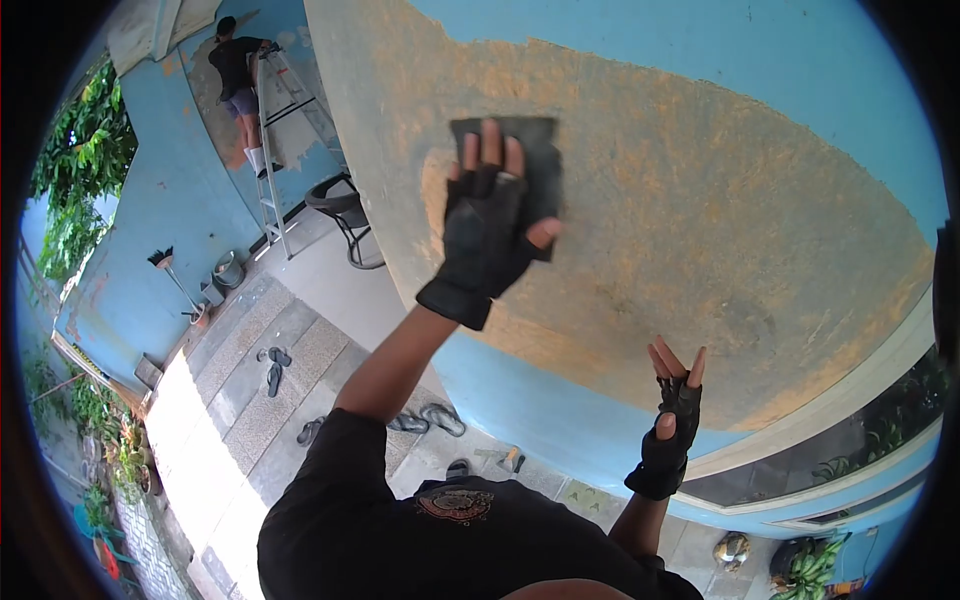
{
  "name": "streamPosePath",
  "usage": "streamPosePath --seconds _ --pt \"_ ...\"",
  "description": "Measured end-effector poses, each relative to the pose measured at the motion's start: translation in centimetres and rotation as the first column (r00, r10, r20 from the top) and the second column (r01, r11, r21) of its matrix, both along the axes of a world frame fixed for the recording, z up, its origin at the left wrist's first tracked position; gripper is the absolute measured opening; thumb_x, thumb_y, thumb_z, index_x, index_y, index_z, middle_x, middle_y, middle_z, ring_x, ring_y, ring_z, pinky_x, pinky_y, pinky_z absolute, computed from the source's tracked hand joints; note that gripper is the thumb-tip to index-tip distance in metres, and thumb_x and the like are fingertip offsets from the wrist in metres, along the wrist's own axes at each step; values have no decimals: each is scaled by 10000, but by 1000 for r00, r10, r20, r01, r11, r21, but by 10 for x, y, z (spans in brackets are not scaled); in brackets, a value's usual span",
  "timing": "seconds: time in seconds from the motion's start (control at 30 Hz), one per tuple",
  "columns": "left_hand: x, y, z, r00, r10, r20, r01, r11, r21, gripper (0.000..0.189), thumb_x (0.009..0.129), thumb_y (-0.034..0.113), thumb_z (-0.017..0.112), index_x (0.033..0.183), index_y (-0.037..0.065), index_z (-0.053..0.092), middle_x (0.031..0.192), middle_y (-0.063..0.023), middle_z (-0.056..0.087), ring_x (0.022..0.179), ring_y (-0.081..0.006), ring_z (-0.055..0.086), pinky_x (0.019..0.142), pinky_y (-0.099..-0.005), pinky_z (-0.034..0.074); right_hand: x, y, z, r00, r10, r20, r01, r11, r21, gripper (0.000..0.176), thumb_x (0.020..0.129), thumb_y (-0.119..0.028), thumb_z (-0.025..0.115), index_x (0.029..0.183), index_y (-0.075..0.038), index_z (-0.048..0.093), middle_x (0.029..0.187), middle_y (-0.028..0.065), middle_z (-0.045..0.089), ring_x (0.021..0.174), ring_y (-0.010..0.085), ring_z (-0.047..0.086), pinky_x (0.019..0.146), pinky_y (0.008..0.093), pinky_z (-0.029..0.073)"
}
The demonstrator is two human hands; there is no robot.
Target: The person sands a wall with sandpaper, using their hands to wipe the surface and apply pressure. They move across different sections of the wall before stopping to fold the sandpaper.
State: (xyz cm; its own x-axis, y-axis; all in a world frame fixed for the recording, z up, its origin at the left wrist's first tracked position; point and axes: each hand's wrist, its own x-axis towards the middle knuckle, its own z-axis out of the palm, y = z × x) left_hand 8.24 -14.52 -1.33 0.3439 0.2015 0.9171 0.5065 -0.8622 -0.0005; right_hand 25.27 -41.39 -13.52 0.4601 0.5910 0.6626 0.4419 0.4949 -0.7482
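Observation:
My left hand [485,225], in a black fingerless glove, holds a dark rectangular sheet [542,165] flat against the curved wall [680,200]. Its fingers are stretched over the sheet and the thumb lies near the lower right edge. Around the sheet the wall is bare grey with worn orange patches, bordered by blue paint [820,60]. Lower right, my right hand [675,425], gloved the same way, is raised near the wall with fingers apart and nothing in it.
At the upper left a person [238,75] stands on a ladder [268,150] by another wall. Below are a black chair [345,205], broom [178,280], buckets [228,270] and sandals [275,370]. A window [850,440] and a hammer-like tool [512,460] are right of my body.

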Motion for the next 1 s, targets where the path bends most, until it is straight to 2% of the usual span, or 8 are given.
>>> streamPosePath --seconds 0.13,0.27,0.4,0.53,0.7,0.8,0.87,1.0 --pt "26 -33 22 985 -18 -170 39 992 120 934 935 750 469 1574 73 404 1658 -215 309 1537 -411 280 1240 -559 152 -4 11 3 999 23 43 -22 999 -31 1100 943 -785 448 1657 -39 70 1444 293 550 1321 415 571 1125 503 393" --pt "-24 38 63 993 91 81 -94 995 42 824 1014 564 493 1589 -1 322 1677 -261 214 1537 -440 257 1222 -577 207 -5 13 9 998 44 42 -43 999 -27 1106 941 -787 449 1654 -29 75 1443 295 549 1319 412 572 1127 506 392" --pt "-15 39 -38 975 7 221 4 999 -50 923 997 646 460 1581 -51 301 1646 -340 210 1527 -500 235 1196 -590 270 0 12 3 999 54 -4 -54 998 -28 1107 943 -786 446 1652 -21 76 1435 295 554 1319 411 572 1136 510 384" --pt "30 -58 -67 971 -175 -161 155 979 -129 996 973 756 371 1567 -42 322 1646 -332 214 1518 -537 217 1210 -555 272 3 17 -6 992 126 -11 -126 991 -52 1055 977 -726 460 1645 0 88 1430 290 561 1321 401 572 1136 506 376" --pt "-14 28 17 972 -89 219 113 989 -99 855 1028 561 480 1592 -46 271 1671 -310 158 1531 -524 178 1223 -533 261 -2 17 8 998 68 15 -67 996 -56 1103 940 -793 439 1654 -33 82 1422 288 567 1303 413 588 1130 511 400" --pt "-32 59 -10 946 58 320 17 974 -227 769 1078 482 379 1593 -72 240 1680 -306 141 1542 -512 160 1243 -520 206 1 14 7 997 82 7 -81 997 -16 1052 974 -730 454 1649 -14 84 1421 290 565 1316 400 576 1141 497 375" --pt "-5 42 -60 937 30 347 -3 997 -79 787 1073 519 364 1581 -76 273 1669 -325 156 1533 -538 154 1225 -565 217 3 14 1 995 95 5 -95 995 -32 1055 973 -736 451 1649 -13 85 1419 290 567 1316 400 576 1140 498 377" --pt "27 -14 -46 985 -149 83 155 986 -68 903 1007 679 405 1579 -17 340 1670 -288 201 1512 -539 228 1184 -590 285 -5 19 4 994 107 5 -107 992 -67 1066 966 -754 441 1648 -12 91 1418 288 570 1316 400 576 1137 501 380"
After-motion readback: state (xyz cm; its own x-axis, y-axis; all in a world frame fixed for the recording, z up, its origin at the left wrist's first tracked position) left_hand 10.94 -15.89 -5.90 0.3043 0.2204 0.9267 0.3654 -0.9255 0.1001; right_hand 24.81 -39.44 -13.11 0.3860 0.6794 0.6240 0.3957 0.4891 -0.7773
